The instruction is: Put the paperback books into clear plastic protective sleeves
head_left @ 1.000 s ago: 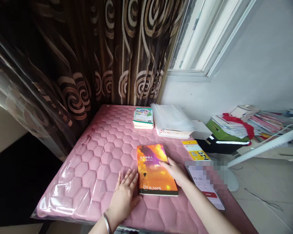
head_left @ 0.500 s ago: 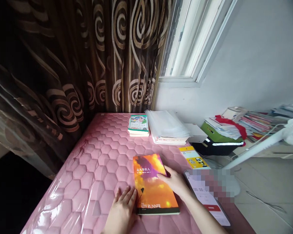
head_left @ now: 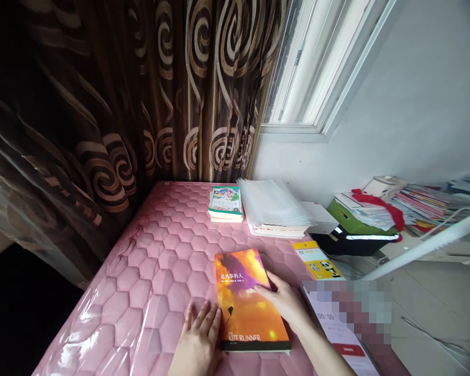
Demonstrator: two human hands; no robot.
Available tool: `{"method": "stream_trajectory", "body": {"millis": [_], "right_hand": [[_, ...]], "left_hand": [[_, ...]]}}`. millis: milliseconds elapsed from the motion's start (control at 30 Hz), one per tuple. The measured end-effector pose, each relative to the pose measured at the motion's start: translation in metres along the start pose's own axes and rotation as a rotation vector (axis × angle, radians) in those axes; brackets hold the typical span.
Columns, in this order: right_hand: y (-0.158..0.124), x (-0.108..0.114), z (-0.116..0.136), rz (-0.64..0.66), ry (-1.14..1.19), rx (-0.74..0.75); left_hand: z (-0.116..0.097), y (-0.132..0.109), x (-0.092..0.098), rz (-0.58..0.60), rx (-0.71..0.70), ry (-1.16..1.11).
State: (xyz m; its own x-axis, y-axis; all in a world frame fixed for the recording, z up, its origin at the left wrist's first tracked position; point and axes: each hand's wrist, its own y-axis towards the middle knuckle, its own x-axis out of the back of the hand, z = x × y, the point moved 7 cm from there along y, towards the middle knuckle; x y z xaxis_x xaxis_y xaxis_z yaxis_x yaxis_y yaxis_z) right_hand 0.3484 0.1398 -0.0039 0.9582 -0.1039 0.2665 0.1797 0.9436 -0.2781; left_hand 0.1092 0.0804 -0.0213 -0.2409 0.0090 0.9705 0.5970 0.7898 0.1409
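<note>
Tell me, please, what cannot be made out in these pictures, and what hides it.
The phone: a mosaic blur covers the upper part of its screen in the head view.
The paperback of The Kite Runner: the right hand covers part of its cover.
The left hand: the bottom edge of the head view cuts off the wrist.
The magazines at right: titles too small to read.
</note>
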Motion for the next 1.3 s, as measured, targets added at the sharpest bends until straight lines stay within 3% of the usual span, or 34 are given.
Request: {"method": "stream_trajectory", "body": {"millis": [300,533,867,1100,1300], "right_hand": [[0.028,-0.007,0.013,-0.044,0.143,0.061],[0.017,-0.006,0.008,-0.039,0.004,0.015],[0.016,0.001,0.015,-0.099,-0.212,0.09],[0.014,0.003,0.026,-0.098,-0.257,0.138],[0.021,-0.003,0.014,-0.064,-0.173,0.13]], "left_hand": [[0.006,0.033,0.031,0.059,0.077,-0.037],[0.002,0.015,0.02,-0.1,0.064,-0.064],[0.005,0.014,0.009,-0.101,0.133,-0.108],[0.004,0.013,0.016,-0.089,0.129,-0.158],[-0.002,0.013,0.023,-0.122,0.139,-0.128]]}}
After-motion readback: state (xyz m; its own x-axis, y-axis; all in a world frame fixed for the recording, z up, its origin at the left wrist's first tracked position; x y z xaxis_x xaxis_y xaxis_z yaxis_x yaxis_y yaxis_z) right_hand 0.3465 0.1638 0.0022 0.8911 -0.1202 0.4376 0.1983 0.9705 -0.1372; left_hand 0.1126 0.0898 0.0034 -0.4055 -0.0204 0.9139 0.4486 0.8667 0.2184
